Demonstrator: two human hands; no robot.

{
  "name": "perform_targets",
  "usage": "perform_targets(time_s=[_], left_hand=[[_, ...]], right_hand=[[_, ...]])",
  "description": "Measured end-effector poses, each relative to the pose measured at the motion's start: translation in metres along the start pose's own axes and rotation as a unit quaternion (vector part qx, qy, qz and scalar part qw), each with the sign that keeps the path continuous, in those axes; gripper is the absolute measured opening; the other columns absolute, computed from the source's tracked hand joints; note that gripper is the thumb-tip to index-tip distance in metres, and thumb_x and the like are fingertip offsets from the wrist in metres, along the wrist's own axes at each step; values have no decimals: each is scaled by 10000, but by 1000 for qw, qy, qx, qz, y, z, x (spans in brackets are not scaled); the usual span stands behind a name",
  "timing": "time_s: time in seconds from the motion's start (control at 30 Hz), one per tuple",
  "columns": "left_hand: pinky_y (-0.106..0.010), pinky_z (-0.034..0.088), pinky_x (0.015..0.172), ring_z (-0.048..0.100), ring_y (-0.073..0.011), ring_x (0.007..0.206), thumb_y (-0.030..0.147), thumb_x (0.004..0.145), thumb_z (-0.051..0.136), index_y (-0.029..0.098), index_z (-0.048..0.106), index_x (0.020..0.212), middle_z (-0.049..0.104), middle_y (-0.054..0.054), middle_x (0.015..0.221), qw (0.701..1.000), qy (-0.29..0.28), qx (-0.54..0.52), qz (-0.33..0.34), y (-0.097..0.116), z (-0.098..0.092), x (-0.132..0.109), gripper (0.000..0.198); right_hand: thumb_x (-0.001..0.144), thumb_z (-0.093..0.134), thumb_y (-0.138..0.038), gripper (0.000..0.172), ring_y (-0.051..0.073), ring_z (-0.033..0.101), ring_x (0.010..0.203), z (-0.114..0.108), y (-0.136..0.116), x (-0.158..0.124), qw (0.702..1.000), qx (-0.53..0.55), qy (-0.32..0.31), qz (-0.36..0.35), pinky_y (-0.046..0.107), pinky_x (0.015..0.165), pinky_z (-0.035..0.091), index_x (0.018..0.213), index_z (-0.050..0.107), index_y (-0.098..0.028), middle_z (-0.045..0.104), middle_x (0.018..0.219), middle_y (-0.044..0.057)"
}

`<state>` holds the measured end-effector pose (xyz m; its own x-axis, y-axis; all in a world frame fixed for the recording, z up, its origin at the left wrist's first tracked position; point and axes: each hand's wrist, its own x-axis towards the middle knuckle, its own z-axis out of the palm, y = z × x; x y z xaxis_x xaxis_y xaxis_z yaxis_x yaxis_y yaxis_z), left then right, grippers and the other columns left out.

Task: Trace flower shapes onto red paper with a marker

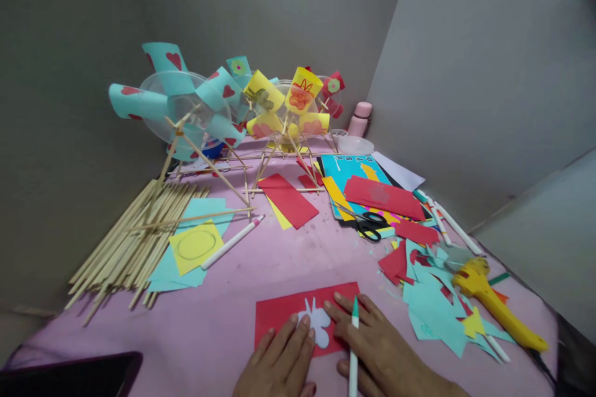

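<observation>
My left hand [279, 363] lies flat with fingers together, pressing on a red paper sheet [279, 316] and on a white flower-shaped piece [319, 325] that lies on it. My right hand [377, 347] rests on the right end of the same red sheet. A white marker with a green tip [354, 347] is held along its fingers, tip pointing away from me. Both hands are at the near edge of the pink table cover [233, 298].
A pile of wooden sticks [125, 242] lies left, with a yellow sheet [195, 247] and a white pen [231, 243] beside it. Paper pinwheels on stick frames [195, 105] stand at the back. Black scissors [370, 224], coloured paper scraps [433, 298] and a yellow glue gun [493, 301] are right.
</observation>
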<state>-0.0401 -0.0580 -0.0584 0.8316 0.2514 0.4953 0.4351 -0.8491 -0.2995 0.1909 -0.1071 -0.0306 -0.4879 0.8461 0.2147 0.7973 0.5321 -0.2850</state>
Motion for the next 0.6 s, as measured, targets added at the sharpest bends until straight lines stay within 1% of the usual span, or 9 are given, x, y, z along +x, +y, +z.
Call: perform_targets(time_s=[0.07,0.1,0.17,0.3,0.4,0.47,0.53,0.6], left_hand=[[-236,477,830,623,-161,1038,251,953,384,192,612,1156,668,-6,1184,1000,-4,-8,-6,3,0,-1,310],[-243,477,833,624,-166,1039,251,954,386,185,607,1161,667,-15,1186,1000,-4,-10,-7,4,-1,-2,309],[-256,482,816,636,-170,1014,246,962,369,177,615,1141,679,-20,1162,1000,2,-6,-1,7,-3,-3,311],[-265,484,774,647,-170,972,248,976,329,181,637,1101,696,-17,1123,1000,12,3,7,11,-6,-3,339],[-254,479,787,633,-171,999,288,954,400,196,618,1153,679,-22,1161,1000,-9,-20,-15,13,-7,-3,309],[-253,478,794,627,-175,1017,308,932,443,209,588,1203,673,-28,1174,998,-29,-42,-41,15,-6,-2,323],[-258,481,794,624,-182,1031,323,917,467,205,565,1233,670,-38,1182,996,-41,-54,-58,15,-5,0,351],[-264,486,788,624,-187,1038,336,909,477,190,565,1228,661,-47,1197,996,-43,-48,-58,15,-6,3,361]], right_hand=[[806,546,-127,307,320,479,1272,-5,-2,-6,999,0,-43,5,501,1054,376,1111,581,-138,536,1356,179],[800,544,-120,299,315,474,1278,-8,-3,-8,998,3,-61,11,507,1058,367,1095,586,-141,532,1360,177],[804,533,-110,300,305,477,1277,-12,-4,-11,997,7,-77,20,502,1052,378,1100,581,-130,523,1365,182],[807,527,-89,319,306,492,1263,-14,-4,-15,998,11,-64,-1,493,1031,410,1122,560,-125,542,1350,182],[807,547,-97,371,296,501,1258,-13,-3,-18,999,22,-27,2,470,1039,406,1175,531,-144,561,1337,174],[807,570,-124,343,295,485,1272,-11,-3,-19,999,29,-15,3,457,1048,395,1147,552,-164,556,1345,162],[820,590,-168,291,286,471,1284,-9,-3,-18,999,39,-27,-6,447,1062,375,1111,580,-180,546,1357,144],[842,592,-216,284,272,470,1287,-7,-4,-16,997,50,-53,-8,439,1074,357,1125,588,-184,539,1366,131]])
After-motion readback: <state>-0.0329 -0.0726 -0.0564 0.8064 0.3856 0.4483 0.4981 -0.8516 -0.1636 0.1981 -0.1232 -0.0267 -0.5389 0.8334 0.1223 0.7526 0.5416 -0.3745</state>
